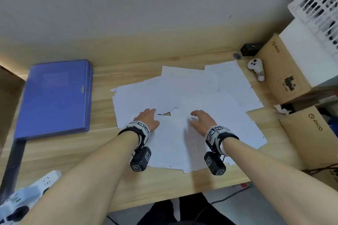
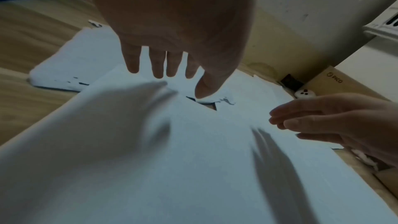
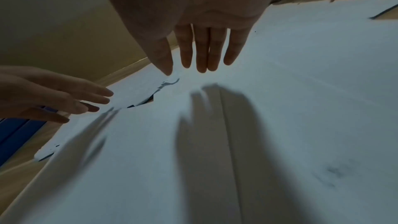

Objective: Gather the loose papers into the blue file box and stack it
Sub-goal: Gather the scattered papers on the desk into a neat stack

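Several loose white papers [image 1: 197,95] lie spread and overlapping across the middle of the wooden desk [image 1: 102,153]; some have torn edges. The blue file box [image 1: 54,97] lies flat and closed at the left, apart from the sheets. My left hand [image 1: 149,118] hovers palm down over the papers' near-left part, fingers straight, thumb tip near a torn edge [image 2: 204,99]. My right hand [image 1: 200,119] hovers just above the sheets to the right of it, fingers straight and together [image 3: 202,57]. Neither hand holds anything. The papers [image 3: 280,108] fill both wrist views.
A white controller [image 1: 256,69] and a small black device [image 1: 251,49] lie at the desk's back right. Cardboard boxes [image 1: 285,71] and a white crate [image 1: 318,5] stand along the right side. A white power strip [image 1: 31,192] lies at the near left. The wall runs behind the desk.
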Available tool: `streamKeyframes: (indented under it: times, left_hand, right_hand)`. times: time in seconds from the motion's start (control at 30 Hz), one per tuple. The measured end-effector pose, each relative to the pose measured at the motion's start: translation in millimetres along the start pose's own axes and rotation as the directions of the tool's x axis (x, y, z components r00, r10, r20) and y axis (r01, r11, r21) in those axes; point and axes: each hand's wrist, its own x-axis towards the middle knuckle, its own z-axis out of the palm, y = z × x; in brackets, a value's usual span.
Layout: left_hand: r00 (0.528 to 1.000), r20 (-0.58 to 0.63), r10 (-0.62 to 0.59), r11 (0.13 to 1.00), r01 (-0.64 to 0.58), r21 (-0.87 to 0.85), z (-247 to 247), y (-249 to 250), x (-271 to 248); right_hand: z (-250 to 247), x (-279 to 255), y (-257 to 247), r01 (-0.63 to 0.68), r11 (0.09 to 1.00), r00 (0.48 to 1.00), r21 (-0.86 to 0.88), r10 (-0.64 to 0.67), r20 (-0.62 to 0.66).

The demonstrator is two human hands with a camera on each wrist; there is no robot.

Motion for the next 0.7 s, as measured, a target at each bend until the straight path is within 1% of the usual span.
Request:
streamKeyframes:
  times: [0.07,0.23,0.37,0.5,0.6,0.7]
  left_hand:
    - [0.999,0.003,-0.038,0.999,0.038,-0.011,0.4,-3.0,3.0]
    - [0.995,0.017,-0.103,0.995,0.103,-0.013,11.2,-16.7,8.6]
    - [0.996,-0.012,-0.093,0.995,0.093,-0.021,16.0,-24.2,8.5]
    - [0.996,-0.025,-0.081,0.997,0.080,-0.018,15.8,-29.2,14.4]
    - [0.994,-0.093,-0.058,0.997,0.062,0.043,13.0,-33.9,19.2]
    - [0.987,-0.153,-0.054,0.998,0.060,0.032,12.1,-36.8,21.2]
  right_hand:
    - [2.1,11.1,-1.6,0.021,0.999,1.000,-0.028,-0.022,-0.008]
    - [15.5,37.1,-12.9,0.132,0.984,0.989,-0.116,-0.123,0.079]
    - [30.5,54.5,-29.2,0.205,0.956,0.974,-0.211,-0.179,0.136]
    - [43.5,67.3,-34.9,0.261,0.904,0.964,-0.339,-0.229,0.134]
    - [45.3,73.8,-37.7,0.242,0.917,0.967,-0.317,-0.201,0.154]
    - [42.4,75.7,-39.9,0.198,0.952,0.970,-0.234,-0.155,0.190]
